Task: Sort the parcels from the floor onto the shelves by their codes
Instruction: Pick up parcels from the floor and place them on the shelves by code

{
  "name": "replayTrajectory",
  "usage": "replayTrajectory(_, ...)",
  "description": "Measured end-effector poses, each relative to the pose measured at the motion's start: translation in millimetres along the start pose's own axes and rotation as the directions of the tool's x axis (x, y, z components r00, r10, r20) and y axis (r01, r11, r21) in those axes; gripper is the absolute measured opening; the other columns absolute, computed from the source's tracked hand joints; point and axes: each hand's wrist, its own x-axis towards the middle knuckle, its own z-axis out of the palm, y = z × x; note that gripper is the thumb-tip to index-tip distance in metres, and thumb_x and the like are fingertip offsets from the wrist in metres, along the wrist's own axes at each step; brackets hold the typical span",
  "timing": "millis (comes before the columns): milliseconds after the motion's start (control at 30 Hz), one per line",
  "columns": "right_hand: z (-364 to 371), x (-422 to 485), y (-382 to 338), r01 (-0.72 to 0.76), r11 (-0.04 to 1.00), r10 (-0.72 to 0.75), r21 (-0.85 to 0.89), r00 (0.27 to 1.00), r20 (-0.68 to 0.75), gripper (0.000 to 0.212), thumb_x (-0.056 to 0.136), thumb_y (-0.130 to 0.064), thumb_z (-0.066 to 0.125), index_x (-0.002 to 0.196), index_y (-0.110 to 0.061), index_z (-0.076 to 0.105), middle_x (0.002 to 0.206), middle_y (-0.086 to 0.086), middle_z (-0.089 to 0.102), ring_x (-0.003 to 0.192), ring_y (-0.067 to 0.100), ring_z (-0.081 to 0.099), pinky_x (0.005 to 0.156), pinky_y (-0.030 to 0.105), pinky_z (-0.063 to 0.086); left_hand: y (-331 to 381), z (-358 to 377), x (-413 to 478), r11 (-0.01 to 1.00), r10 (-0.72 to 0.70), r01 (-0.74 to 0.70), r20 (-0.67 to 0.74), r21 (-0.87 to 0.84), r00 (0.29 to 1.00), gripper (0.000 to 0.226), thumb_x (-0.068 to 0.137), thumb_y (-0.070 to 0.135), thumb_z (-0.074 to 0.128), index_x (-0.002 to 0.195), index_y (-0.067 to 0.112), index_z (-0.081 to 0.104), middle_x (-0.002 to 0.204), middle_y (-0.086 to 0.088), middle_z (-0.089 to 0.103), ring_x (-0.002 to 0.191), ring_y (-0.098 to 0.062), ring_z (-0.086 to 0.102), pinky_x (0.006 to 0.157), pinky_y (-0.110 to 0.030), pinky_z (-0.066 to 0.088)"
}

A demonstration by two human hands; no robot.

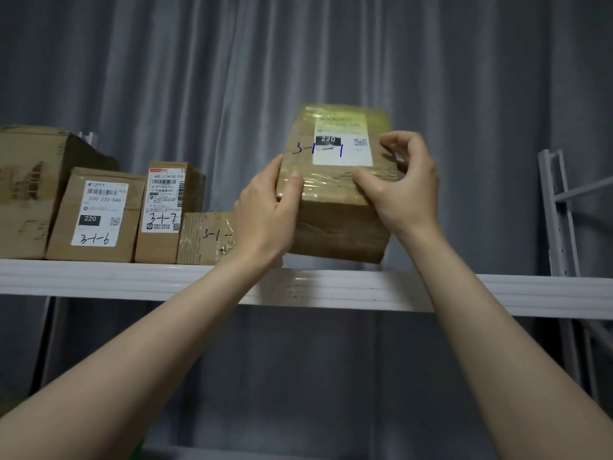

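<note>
1. Step in hand: placement. A parcel (338, 224), hand-marked 3-1-1, is held in both hands at the shelf (99, 277).
2. Left hand (265, 210): grips the parcel's left edge, thumb laid across the front face. The fingers are behind the parcel and out of sight.
3. Right hand (404, 187): grips the right edge, thumb pressed on the taped front, fingers curled round the upper right side.
4. Position: the parcel is at the shelf's front edge, about mid-length. Its lower end is at shelf level. Whether it bears on the shelf cannot be told.
5. Orientation: the long axis is near upright, with the top tipped slightly back. The label face points outward toward the camera, and the code reads the right way up.
6. Neighbours, going leftward along the shelf:
   - a small box (205, 239) just beside the left hand, marked 3-1- with its last digit hidden;
   - the 3-1-7 box (166, 210);
   - the 3-1-6 box (96, 214);
   - a big box (23, 194) at the left end.
7. Judgement: the 3-1 prefix matches the row, so the shelf appears correct.
8. Next move, as judged: seat the lower end flat, slide the parcel back from the front edge with the label kept outward, then release both hands.
9. Risk: standing on its narrow end near the front edge, the parcel may topple forward if let go too soon.
</note>
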Motion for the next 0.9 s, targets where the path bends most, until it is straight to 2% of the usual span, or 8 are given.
replayTrajectory(133,4,-10,18,0.057,0.998,-0.057,0.033,0.998,0.007,0.050,0.069,-0.027,0.076,0.114,-0.018,0.055,0.129,-0.009,0.054,0.106,-0.007,0.056,0.096,0.018,0.047,-17,9,-7,0.998,0.052,-0.052,0.026,-0.021,0.998,0.056,0.094,0.044,0.040,0.145,0.020,0.045,0.138,0.004,0.057,0.125,-0.013,0.053,0.104,-0.043,0.043)
replayTrajectory(233,5,-25,38,0.052,0.999,-0.052,0.002,0.997,0.055,0.057,0.071,-0.022,0.081,0.119,-0.017,0.052,0.142,-0.002,0.039,0.123,0.011,0.053,0.104,0.023,0.045,-45,8,-21,1.000,0.021,-0.020,0.204,-0.006,0.979,0.059,0.094,0.047,0.043,0.146,0.020,0.038,0.138,0.004,0.055,0.124,-0.015,0.053,0.103,-0.046,0.044)
replayTrajectory(333,8,-29,47,-0.030,0.999,0.033,-0.033,0.994,0.104,0.068,0.067,-0.029,0.080,0.125,-0.017,0.048,0.136,-0.005,0.038,0.118,0.012,0.052,0.093,0.018,0.047,-62,9,-25,0.998,-0.027,0.009,0.328,0.056,0.944,0.064,0.089,0.047,0.047,0.146,0.024,0.031,0.141,0.006,0.051,0.127,-0.014,0.049,0.104,-0.047,0.043)
replayTrajectory(467,12,-23,50,-0.055,0.981,0.078,-0.187,0.990,0.114,0.065,0.064,-0.030,0.076,0.122,-0.017,0.049,0.122,-0.007,0.041,0.107,0.009,0.049,0.096,0.026,0.042,-64,14,-18,0.976,-0.086,-0.009,0.422,0.219,0.902,0.073,0.079,0.057,0.047,0.143,0.028,0.027,0.141,0.005,0.050,0.129,-0.018,0.049,0.102,-0.050,0.043)
replayTrajectory(600,11,-21,58,-0.134,0.957,0.177,-0.257,0.973,0.150,0.064,0.070,-0.020,0.080,0.121,-0.017,0.041,0.119,-0.004,0.040,0.103,0.012,0.045,0.089,0.027,0.040,-67,15,-14,0.963,-0.177,0.070,0.415,0.260,0.893,0.059,0.084,0.050,0.060,0.132,0.019,0.044,0.127,0.001,0.060,0.114,-0.021,0.058,0.095,-0.047,0.050)
replayTrajectory(667,12,-21,61,-0.191,0.931,0.252,-0.310,0.953,0.168,0.064,0.071,-0.021,0.079,0.119,-0.017,0.038,0.120,-0.002,0.040,0.101,0.014,0.044,0.084,0.028,0.038,-66,13,-11,0.939,-0.260,0.139,0.388,0.314,0.884,0.044,0.085,0.047,0.068,0.111,0.012,0.060,0.105,-0.004,0.068,0.097,-0.021,0.064,0.086,-0.045,0.053)
replayTrajectory(733,14,-20,65,-0.280,0.888,0.356,-0.364,0.921,0.158,0.059,0.072,-0.024,0.078,0.115,-0.017,0.038,0.121,0.001,0.043,0.099,0.017,0.043,0.083,0.030,0.039,-65,13,-8,0.915,-0.312,0.158,0.402,0.372,0.861,0.043,0.083,0.047,0.072,0.087,0.005,0.069,0.084,-0.007,0.071,0.083,-0.023,0.066,0.080,-0.044,0.054)
replayTrajectory(900,13,-19,69,-0.332,0.819,0.466,-0.468,0.861,0.203,0.034,0.077,-0.019,0.074,0.101,-0.015,0.050,0.107,0.003,0.053,0.104,0.026,0.052,0.082,0.033,0.043,-68,15,-3,0.871,-0.416,0.230,0.402,0.434,0.815,0.046,0.078,0.040,0.077,0.081,-0.005,0.070,0.083,-0.014,0.071,0.083,-0.028,0.067,0.066,-0.035,0.049)
